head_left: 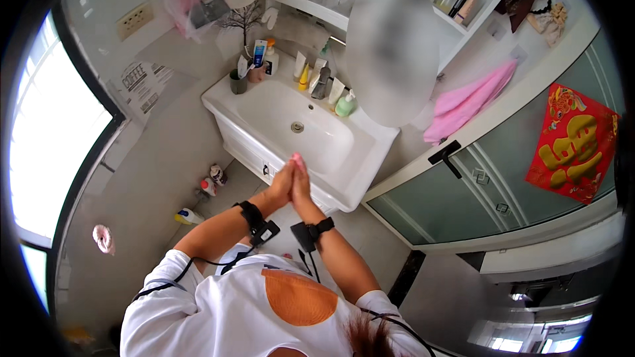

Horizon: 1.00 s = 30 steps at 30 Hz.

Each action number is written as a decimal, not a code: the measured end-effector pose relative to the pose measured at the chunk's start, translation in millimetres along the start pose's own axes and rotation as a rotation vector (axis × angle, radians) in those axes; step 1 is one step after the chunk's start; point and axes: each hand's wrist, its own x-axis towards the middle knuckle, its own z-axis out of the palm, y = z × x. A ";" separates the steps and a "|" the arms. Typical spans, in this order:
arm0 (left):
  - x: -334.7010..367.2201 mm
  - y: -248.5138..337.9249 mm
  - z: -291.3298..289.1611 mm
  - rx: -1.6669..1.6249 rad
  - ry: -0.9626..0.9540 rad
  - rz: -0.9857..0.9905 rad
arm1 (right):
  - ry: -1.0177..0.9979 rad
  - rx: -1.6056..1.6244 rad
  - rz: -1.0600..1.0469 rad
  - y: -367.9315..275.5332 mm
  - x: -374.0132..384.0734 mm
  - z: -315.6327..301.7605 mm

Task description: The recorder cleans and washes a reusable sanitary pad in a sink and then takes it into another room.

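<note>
My left hand (282, 182) and my right hand (301, 184) are laid palm to palm, just in front of the white washbasin (228, 107). Their fingers stretch out toward the bowl, with pinkish tips over its front rim. No object shows between the palms, though the inner sides are hidden. Each wrist wears a black strap with a small box and a cable. Behind the bowl, at the middle of the rim, stands a tap (321, 84). A green pump bottle (344, 104) is to its right, and a yellow tube (303, 78) to its left.
An orange-topped pump bottle (270, 59) and a dark cup (238, 82) stand at the basin's left corner. A pink towel (466, 107) hangs at right, beside a glass door with a black handle (444, 152). Several bottles, one with a yellow cap (188, 216), stand on the floor at left.
</note>
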 end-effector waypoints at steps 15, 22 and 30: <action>156.0 68.4 -5.8 -0.102 -0.176 -0.180 | 0.208 -0.245 -0.035 2.2 172.4 -17.5; 222.2 131.4 -47.9 -0.177 -0.068 -0.300 | 0.098 -0.201 -0.102 25.7 207.7 44.8; 234.8 118.7 -44.5 -0.096 -0.198 -0.340 | 0.514 -0.061 0.223 11.2 261.9 12.3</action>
